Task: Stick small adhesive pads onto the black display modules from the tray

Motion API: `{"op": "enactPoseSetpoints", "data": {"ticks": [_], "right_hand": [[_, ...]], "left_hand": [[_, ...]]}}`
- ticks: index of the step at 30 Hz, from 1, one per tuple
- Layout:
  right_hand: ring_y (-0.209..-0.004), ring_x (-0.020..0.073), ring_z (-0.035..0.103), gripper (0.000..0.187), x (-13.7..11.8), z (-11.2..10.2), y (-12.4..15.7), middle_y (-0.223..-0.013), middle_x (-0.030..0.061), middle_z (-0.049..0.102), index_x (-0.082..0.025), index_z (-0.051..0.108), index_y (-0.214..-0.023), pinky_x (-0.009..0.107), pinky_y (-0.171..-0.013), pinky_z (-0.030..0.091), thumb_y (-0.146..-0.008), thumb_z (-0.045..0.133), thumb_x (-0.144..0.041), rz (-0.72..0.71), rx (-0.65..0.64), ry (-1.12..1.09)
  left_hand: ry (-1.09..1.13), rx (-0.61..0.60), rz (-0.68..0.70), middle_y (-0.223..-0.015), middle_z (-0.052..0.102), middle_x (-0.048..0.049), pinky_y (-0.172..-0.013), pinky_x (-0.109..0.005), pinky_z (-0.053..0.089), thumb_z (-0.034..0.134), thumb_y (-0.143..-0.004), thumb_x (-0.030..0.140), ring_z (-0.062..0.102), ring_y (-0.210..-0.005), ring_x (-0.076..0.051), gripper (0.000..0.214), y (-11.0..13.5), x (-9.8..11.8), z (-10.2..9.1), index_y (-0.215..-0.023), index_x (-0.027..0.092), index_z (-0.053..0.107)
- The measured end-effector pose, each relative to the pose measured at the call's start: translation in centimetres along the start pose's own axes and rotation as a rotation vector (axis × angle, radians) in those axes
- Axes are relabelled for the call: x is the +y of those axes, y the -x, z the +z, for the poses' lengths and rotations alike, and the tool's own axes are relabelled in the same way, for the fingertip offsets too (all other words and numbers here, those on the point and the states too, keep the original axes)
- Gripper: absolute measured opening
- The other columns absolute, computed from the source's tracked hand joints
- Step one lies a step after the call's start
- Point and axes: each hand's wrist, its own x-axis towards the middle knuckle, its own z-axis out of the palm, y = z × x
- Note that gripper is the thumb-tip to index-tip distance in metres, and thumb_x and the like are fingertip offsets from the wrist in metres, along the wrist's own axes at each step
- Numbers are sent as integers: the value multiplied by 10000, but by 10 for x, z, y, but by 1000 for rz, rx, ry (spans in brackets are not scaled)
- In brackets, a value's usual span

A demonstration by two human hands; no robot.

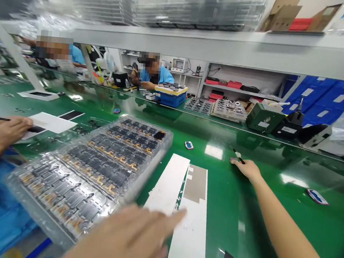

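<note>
My left hand (138, 234) hovers low in front of me, blurred, with its fingers stretched out toward the right and nothing in them. It is just beside the near corner of a stack of clear plastic trays (96, 166) filled with several small dark parts. My right hand (245, 168) is stretched far out over the green table (242, 215), fingers pinched on a small black tool (237, 155) that lies on the surface. White backing sheets (183, 210) lie between my two arms.
A co-worker's hand (6, 130) at the left holds a pen over white paper (50, 122). Small labels (189, 145) (317, 196) lie on the table. Across the table stand a blue bin (170, 95), part trays (229, 109) and a green machine (263, 117). Two more people sit beyond.
</note>
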Motion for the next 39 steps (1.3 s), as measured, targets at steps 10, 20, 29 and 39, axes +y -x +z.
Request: {"op": "enactPoseSetpoints", "data": {"ticks": [10,20,29,39], "right_hand": [[-755,204,630,264,-6,0,65,-772,31,644,-202,586,-856,314,-685,465,-908,549,-458,-208,184,25],[-506,105,411,300,-4,17,212,-570,-58,449,-232,387,-676,212,-494,319,-907,472,-404,-569,9,-283],[-525,93,416,21,-3,33,256,-701,-25,480,-197,542,-833,202,-434,303,-846,558,-202,-872,-29,-594],[-712,131,643,120,4,49,251,-803,39,663,-175,591,-957,223,-580,481,-889,567,-79,-1101,119,-471]], "left_hand": [[-746,-71,-332,-1111,680,-79,-869,-431,532,589,-952,332,661,-984,-240,253,-184,-104,-59,-1127,157,644],[-693,-11,-331,-1091,660,-90,-823,-422,539,556,-973,308,657,-939,-228,252,-190,-100,-30,-1146,130,598],[-185,-378,-28,-648,651,4,-480,-255,388,391,-987,277,615,-518,-184,176,-12,-7,22,-948,252,561],[449,-124,-321,-682,540,34,-561,-241,393,339,-1029,331,543,-597,-147,188,1,-38,115,-954,230,479]]}}
